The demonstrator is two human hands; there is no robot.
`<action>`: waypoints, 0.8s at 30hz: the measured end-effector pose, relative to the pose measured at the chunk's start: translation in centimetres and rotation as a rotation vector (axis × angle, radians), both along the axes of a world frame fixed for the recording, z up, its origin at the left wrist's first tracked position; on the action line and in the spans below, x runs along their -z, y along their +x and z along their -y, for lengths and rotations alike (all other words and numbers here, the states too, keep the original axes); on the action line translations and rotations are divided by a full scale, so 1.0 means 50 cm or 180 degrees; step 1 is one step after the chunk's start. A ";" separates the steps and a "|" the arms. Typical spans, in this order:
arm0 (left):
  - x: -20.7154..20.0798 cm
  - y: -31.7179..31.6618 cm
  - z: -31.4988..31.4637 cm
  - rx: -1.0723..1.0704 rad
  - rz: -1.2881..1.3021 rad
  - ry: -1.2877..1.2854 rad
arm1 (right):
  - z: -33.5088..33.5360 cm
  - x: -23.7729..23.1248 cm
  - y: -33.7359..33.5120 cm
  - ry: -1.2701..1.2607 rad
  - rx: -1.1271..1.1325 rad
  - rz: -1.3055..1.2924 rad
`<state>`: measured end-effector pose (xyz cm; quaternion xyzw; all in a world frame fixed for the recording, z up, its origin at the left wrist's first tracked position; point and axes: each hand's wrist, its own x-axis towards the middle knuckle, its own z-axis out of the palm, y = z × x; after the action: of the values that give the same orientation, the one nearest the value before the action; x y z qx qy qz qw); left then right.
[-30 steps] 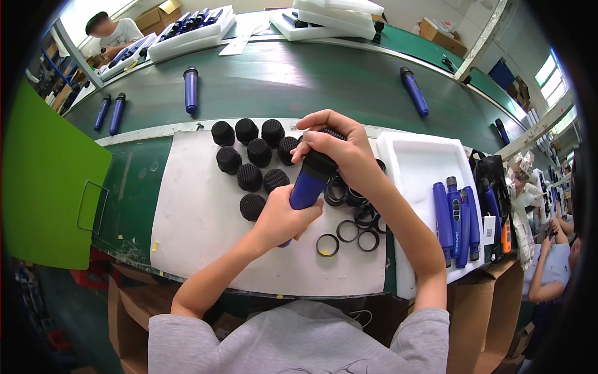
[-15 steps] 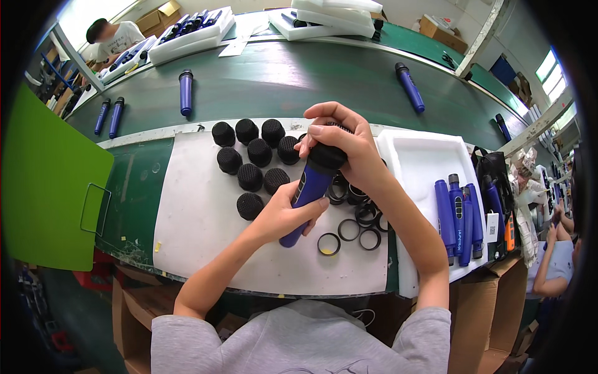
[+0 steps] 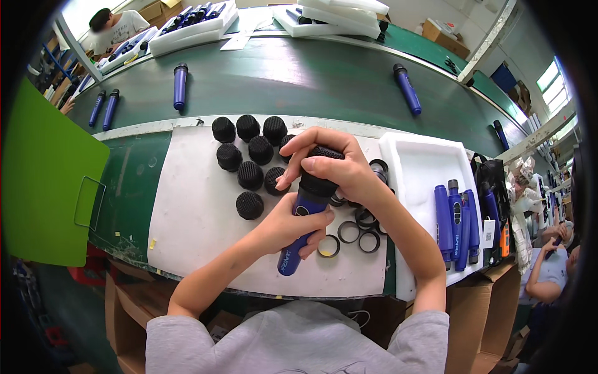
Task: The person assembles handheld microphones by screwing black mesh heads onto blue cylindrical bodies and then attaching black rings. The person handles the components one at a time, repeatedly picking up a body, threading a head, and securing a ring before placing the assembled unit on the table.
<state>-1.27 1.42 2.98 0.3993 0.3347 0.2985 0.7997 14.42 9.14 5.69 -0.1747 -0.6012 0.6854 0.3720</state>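
Between my hands is a blue microphone (image 3: 309, 204) with a black mesh head, tilted so its blue end points toward me. My left hand (image 3: 293, 227) is wrapped round the blue body. Fingers of my right hand (image 3: 333, 165) curl over the black head at the upper end. Just left of them stand several loose black mesh microphone heads (image 3: 250, 176) on a white sheet (image 3: 187, 249). Several black rings (image 3: 369, 242) lie right of the microphone, some partly hidden by my right hand and forearm.
A white foam tray (image 3: 416, 156) at the right holds several blue microphone bodies (image 3: 456, 218). Beyond the sheet, finished-looking microphones (image 3: 180, 87) lie on a green conveyor belt (image 3: 280, 75). A green panel (image 3: 50, 181) stands at the left. Other people (image 3: 118, 28) sit far left and far right.
Both hands have come nearer to me with the microphone, which now stands more upright in view. My right hand's fingers still curl over its head. Microphones on the belt have shifted slightly left.
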 end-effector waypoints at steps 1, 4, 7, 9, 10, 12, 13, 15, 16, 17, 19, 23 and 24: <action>-0.001 0.003 0.001 -0.0063 0.0021 -0.0065 | 0.000 0.002 -0.002 -0.0026 0.0025 0.0051; -0.002 0.009 0.001 -0.0312 -0.0312 -0.0028 | -0.001 0.004 -0.006 -0.0070 0.0182 0.0277; 0.003 0.012 -0.004 -0.0557 -0.0726 0.0227 | -0.001 0.008 -0.016 -0.0251 0.0611 0.0616; 0.023 0.011 -0.013 -0.0575 -0.1077 0.0626 | 0.000 0.017 -0.023 -0.0134 0.0877 0.0971; 0.028 0.011 -0.014 -0.0569 -0.1069 0.0616 | -0.001 0.017 -0.023 -0.0200 0.0909 0.1000; 0.027 0.012 -0.017 -0.0544 -0.1071 0.0595 | -0.001 0.017 -0.022 -0.0341 0.0982 0.1040; 0.026 0.013 -0.017 -0.0572 -0.1065 0.0614 | -0.001 0.017 -0.021 -0.0375 0.0922 0.0949; 0.025 0.014 -0.016 -0.0624 -0.1066 0.0646 | -0.003 0.018 -0.020 -0.0450 0.0802 0.0756; 0.025 0.012 -0.017 -0.0567 -0.1078 0.0651 | -0.005 0.020 -0.018 -0.0479 0.0759 0.0664; 0.025 0.009 -0.019 -0.0510 -0.1090 0.0656 | -0.009 0.022 -0.016 -0.0508 0.0718 0.0571; 0.020 0.005 -0.023 -0.0383 -0.1034 0.0616 | -0.014 0.019 -0.005 -0.0876 0.0481 0.0185; 0.007 0.004 -0.018 -0.0373 -0.0924 0.0579 | -0.003 0.008 -0.011 -0.0429 0.0493 0.0151; 0.009 0.005 -0.017 -0.0410 -0.0923 0.0609 | -0.003 0.010 -0.012 -0.0452 0.0510 0.0103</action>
<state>-1.00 2.25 2.53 0.4900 0.4415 0.3188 0.6807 13.83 9.29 5.19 -0.2592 -0.5412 0.6913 0.4025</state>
